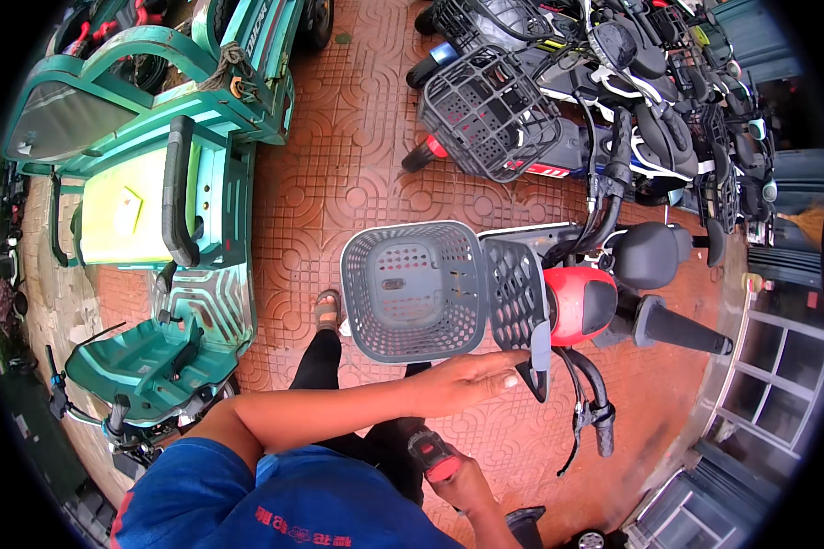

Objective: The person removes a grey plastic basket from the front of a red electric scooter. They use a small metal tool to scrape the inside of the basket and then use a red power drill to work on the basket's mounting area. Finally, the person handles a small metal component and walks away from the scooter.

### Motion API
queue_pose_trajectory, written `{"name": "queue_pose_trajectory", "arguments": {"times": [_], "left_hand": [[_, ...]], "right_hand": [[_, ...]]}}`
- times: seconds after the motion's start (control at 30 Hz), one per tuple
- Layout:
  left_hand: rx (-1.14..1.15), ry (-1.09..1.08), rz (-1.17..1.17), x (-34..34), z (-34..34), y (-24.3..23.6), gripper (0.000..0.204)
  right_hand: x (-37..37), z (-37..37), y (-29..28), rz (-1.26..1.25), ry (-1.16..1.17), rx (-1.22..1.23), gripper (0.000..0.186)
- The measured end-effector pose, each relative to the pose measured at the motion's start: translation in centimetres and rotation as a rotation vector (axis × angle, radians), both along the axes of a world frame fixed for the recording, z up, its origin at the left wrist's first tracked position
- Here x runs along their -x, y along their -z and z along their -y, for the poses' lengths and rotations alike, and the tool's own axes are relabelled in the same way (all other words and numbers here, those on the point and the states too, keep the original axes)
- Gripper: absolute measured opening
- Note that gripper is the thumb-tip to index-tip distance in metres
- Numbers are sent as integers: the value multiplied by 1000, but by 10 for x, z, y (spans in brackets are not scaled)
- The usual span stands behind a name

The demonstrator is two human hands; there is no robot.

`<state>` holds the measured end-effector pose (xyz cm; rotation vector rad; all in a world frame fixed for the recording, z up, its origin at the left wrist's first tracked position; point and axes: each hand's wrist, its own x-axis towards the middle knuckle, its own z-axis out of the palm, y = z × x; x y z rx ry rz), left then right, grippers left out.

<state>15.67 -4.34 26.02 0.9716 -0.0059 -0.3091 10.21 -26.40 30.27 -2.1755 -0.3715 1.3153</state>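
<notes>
Left hand (471, 380) out across my front, fingers stretched rightward at the near corner of the open perforated lid (513, 274), though whether they pinch it or merely touch, I can't tell from above. Grey plastic basket (407, 309) sits just beyond that hand and to the left of its fingertips, the lid running lengthwise away from me between basket and red scooter (579, 306). Right hand (467, 485), wrapped around a red-and-black handheld power tool (440, 465), hangs closer to my body, so the left is nearer the lid.
</notes>
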Motion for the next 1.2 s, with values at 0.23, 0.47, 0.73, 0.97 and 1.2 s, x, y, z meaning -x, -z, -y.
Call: {"name": "queue_pose_trajectory", "arguments": {"times": [0.23,0.47,0.73,0.97,1.2], "left_hand": [[-170,67,118,-23,-15,-5,79],[-327,104,195,-23,-16,-3,81],[-188,-41,272,-26,-10,24,65],[-111,-695,351,38,-60,53,35],[120,-1395,-799,125,-111,313,54]], "right_hand": [[-51,-112,86,440,-130,-158,35],[-123,-167,157,356,-414,52,33],[-120,-177,209,363,-714,238,40],[-119,-185,216,283,-691,227,45],[-116,-191,213,350,-685,204,48]]}}
